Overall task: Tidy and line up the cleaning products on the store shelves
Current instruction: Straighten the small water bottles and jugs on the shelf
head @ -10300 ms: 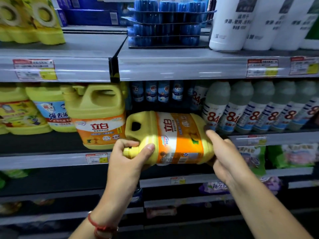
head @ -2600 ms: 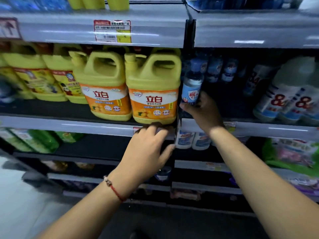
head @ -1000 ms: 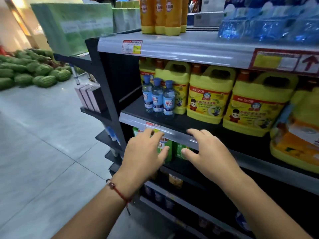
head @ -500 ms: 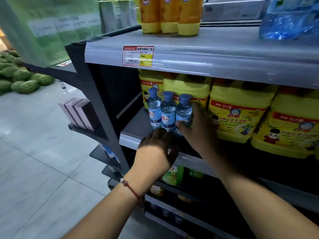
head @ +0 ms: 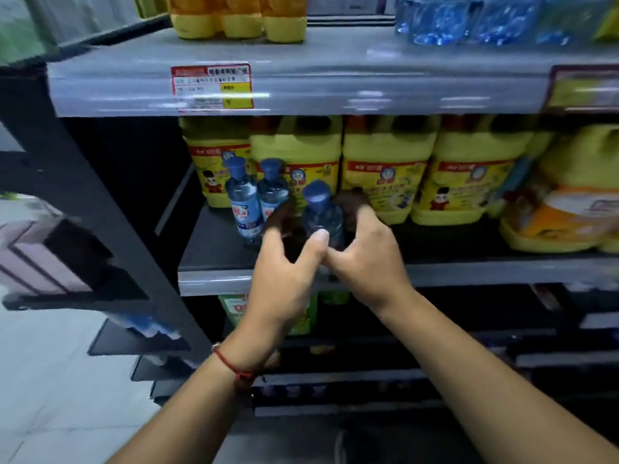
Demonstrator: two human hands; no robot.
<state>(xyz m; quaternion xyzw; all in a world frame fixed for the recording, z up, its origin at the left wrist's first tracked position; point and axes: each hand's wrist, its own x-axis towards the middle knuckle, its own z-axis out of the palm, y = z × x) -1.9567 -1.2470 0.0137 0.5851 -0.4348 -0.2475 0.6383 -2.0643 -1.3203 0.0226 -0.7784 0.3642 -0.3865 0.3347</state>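
Head-camera view: both hands now grip one small blue-capped bottle (head: 321,218), drawn forward and tilted out of the trio that half a second ago stood in a row, left hand (head: 284,272) and right hand (head: 366,254) with fingers curled round it; two sister bottles (head: 256,202) remain upright on the middle shelf (head: 214,242), hemmed by yellow detergent jugs (head: 385,169) behind

shop, stocked shelves (head: 335,78), price tags (head: 211,87)

Lighting is dim under the shelves; glare streaks the upper shelf edge (head: 335,92). Motion blur softens everything; edges bend, probably wide-angle distortion.
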